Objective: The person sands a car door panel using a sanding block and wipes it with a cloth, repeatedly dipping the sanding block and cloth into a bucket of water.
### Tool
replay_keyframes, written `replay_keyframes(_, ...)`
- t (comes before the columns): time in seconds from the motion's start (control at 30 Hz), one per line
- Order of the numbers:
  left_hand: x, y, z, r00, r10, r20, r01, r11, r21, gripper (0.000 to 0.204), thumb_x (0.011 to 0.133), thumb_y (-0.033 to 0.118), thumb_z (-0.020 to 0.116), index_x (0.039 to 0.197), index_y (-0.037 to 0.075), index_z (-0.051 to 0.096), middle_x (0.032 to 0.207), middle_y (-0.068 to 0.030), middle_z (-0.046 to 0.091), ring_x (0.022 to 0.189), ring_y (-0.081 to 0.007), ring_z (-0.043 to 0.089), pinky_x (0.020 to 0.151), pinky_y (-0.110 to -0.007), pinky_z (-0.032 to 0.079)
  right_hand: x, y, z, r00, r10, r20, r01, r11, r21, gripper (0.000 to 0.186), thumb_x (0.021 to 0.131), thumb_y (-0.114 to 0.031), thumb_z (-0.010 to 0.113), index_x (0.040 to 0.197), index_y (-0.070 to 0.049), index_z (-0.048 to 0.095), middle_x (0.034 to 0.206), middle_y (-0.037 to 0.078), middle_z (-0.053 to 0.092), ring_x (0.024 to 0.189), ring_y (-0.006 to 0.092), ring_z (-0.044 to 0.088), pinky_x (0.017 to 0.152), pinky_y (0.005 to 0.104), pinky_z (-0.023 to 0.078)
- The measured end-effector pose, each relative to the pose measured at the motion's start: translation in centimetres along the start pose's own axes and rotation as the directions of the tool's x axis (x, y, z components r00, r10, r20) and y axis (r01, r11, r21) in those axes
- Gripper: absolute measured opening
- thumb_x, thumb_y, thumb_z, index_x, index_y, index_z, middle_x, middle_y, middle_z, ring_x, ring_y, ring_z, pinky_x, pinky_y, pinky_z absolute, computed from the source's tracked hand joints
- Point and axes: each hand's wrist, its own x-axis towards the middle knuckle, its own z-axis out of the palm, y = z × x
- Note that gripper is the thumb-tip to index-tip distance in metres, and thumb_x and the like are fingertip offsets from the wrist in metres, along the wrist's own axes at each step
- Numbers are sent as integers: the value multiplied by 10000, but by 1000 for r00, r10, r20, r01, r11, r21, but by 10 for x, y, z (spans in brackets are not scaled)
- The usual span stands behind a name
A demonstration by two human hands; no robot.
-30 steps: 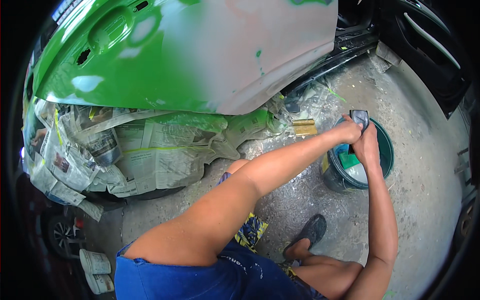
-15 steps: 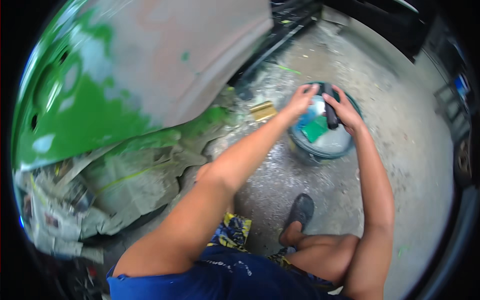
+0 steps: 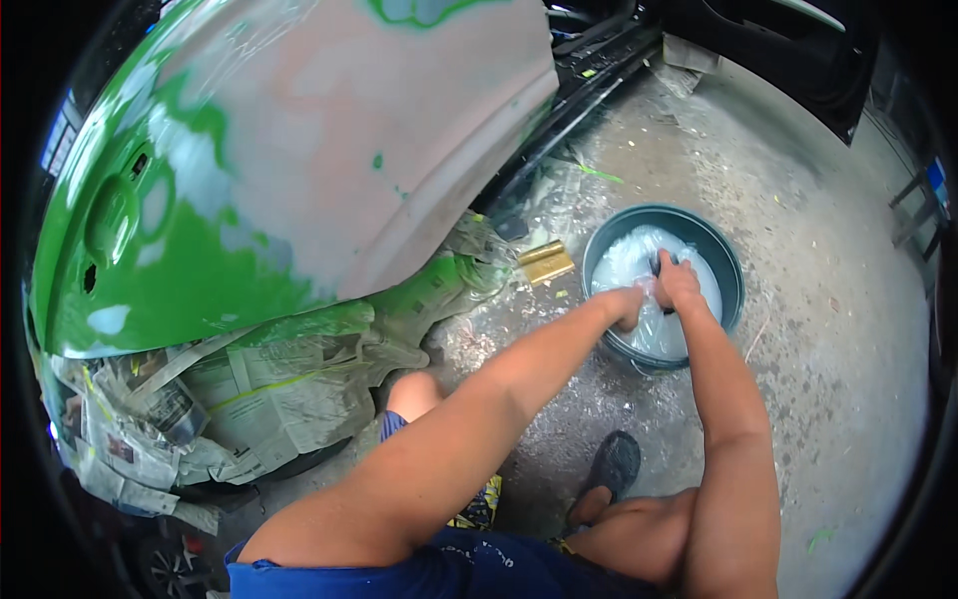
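A dark green bucket [image 3: 735, 240] of cloudy whitish water stands on the floor ahead of me, slightly right. Both my hands reach down into it. My left hand [image 3: 627, 305] is at the near left of the water, its fingers hidden below the surface and its wrist bent inward. Close beside it, my right hand [image 3: 681, 284] is closed round a black block [image 3: 657, 263], of which only a small dark part shows. Ripples and froth surround the hands. The green sheet seen earlier is out of sight.
A car door panel [image 3: 299, 150], green with sanded grey-pink patches, fills the left. Newspaper masking [image 3: 289, 399] hangs below it. A gold-coloured folded piece [image 3: 545, 263] lies left of the bucket. My shoe [image 3: 614, 465] is on the wet concrete floor [image 3: 818, 299]. An open black car door [image 3: 768, 50] juts in behind.
Both hands have gone down from above the bucket into the water, taking the black block along. The green sheet has gone from view. The view has shifted, showing more of the door panel.
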Motion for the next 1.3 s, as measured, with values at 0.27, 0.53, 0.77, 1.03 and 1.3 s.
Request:
replay_keyframes(0.27, 29, 24, 19, 1000, 4, -20, -2, 996, 86, 488, 770, 159, 817, 1218, -8, 717, 1129, -220, 751, 1060, -346, 728, 914, -446, 573, 20, 82, 16, 991, -53, -123, 109, 856, 505, 732, 983, -403, 639, 1598, -121, 360, 1431, 281, 572, 1330, 384, 578, 1115, 421, 445)
replay_keyframes(0.53, 36, -40, 22, 967, 23, 252, 5, 994, -108, 540, 746, 370, 898, 1134, 13, 779, 1102, -122, 784, 981, -278, 741, 882, -430, 578, -7, 37, -35, 998, -66, 7, 12, 280, 960, 548, 1066, -343, 567, 1533, -89, 433, 1202, 99, 638, 952, 187, 660, 769, 323, 578)
replay_keyframes(0.77, -63, 17, -48, 918, 282, -279, -268, 959, 89, 377, 728, 260, 825, 1001, 5, 776, 1050, -239, 755, 997, -408, 731, 877, -460, 579, -28, 63, -23, 983, -124, 135, -34, 603, 797, 700, 1008, -430, 637, 1572, -80, 414, 1401, 174, 615, 1193, 255, 634, 1030, 371, 487)
replay_keyframes(1.03, -91, 45, -13, 908, 30, -417, -83, 991, -108, 380, 793, 257, 710, 1108, 44, 723, 1136, -217, 743, 1110, -393, 708, 949, -489, 567, -45, 44, -11, 995, -68, 73, 50, 974, 219, 830, 999, -498, 565, 1646, -119, 208, 1420, 335, 573, 1330, 469, 563, 1153, 468, 418)
replay_keyframes(1.3, -91, 45, -18, 976, -36, -216, 34, 999, -14, 619, 820, 564, 733, 1205, 81, 760, 1252, -158, 738, 1177, -340, 701, 999, -454, 547, -16, 71, 9, 992, 47, -116, 22, 844, 535, 730, 1044, -418, 493, 1626, -67, 227, 1461, 371, 514, 1372, 499, 510, 1167, 477, 388)
